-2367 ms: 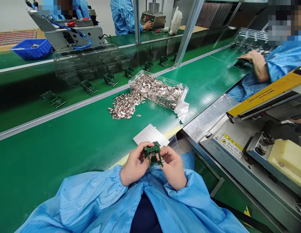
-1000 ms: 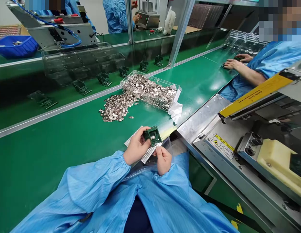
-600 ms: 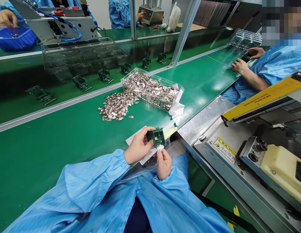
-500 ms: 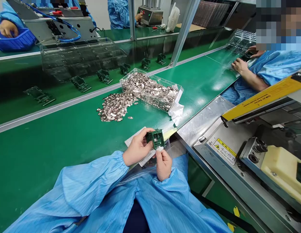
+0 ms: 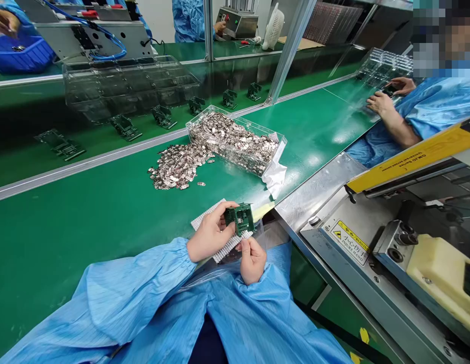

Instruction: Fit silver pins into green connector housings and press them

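My left hand [image 5: 212,230] is closed on a dark green circuit board assembly [image 5: 242,220], thumb on its near side and fingers behind. Just below the board, my right hand [image 5: 252,259] is closed in a pinch, its fingertips close to the board's lower edge. Whatever the pinch holds is too small or hidden to make out. Under both hands lies a white ridged tray [image 5: 201,218], partly covered by them. Beyond, small metal parts [image 5: 176,167] form a loose pile against a clear plastic box [image 5: 253,169] filled with more of them.
Several green board assemblies [image 5: 123,127] stand in a row on the belt behind the metal rail [image 5: 106,156]. On my right is a machine with a yellow bar [image 5: 413,156] and a hand-injury warning label [image 5: 350,241]. A co-worker's hands [image 5: 382,103] work at far right.
The pinched right hand stays just below the board, which has turned slightly in my left hand. The view has shifted a little. At far left, a co-worker's hand has risen from the blue bin.
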Motion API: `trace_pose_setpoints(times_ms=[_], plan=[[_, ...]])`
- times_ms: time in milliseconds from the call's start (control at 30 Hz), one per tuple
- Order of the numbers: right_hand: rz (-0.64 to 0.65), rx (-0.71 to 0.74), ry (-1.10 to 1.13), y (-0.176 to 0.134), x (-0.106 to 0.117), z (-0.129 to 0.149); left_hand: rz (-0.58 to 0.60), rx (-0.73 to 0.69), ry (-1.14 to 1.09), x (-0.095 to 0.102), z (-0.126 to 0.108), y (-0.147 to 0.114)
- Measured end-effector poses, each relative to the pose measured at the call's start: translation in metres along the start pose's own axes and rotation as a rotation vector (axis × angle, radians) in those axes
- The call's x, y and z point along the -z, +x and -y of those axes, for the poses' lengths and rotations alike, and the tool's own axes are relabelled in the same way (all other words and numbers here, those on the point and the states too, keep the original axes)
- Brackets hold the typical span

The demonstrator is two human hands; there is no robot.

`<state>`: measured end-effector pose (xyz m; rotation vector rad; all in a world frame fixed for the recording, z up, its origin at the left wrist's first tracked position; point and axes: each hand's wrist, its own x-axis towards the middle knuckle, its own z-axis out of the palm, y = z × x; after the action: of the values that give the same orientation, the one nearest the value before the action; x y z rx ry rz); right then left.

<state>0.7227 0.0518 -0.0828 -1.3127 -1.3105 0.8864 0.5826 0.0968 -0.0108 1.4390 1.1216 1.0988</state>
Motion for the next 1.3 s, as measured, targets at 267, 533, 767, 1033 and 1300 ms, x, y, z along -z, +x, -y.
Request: trace_pose_setpoints(times_ms=[267,533,767,1033,1300], plan=[[0.050,0.052,-0.061,-0.002,0.001,0.004,-0.011,0.004,0.018,0.000,0.001,-0.001],[0.342,0.001,-0.160,0.003,0.016,-0.006,-0.058,-0.002,-0.028,0.000,-0.002,0.000],[0.302,-0.057,-0.249,0.015,0.048,0.016,-0.126,-0.070,-0.149,0.003,0.007,-0.002],[0.163,0.090,-0.106,0.027,0.053,0.086,-0.103,-0.154,-0.093,0.001,0.000,-0.014],[0.068,0.325,-0.226,0.029,0.023,0.092,-0.012,-0.159,-0.008,0.001,-0.001,-0.022]])
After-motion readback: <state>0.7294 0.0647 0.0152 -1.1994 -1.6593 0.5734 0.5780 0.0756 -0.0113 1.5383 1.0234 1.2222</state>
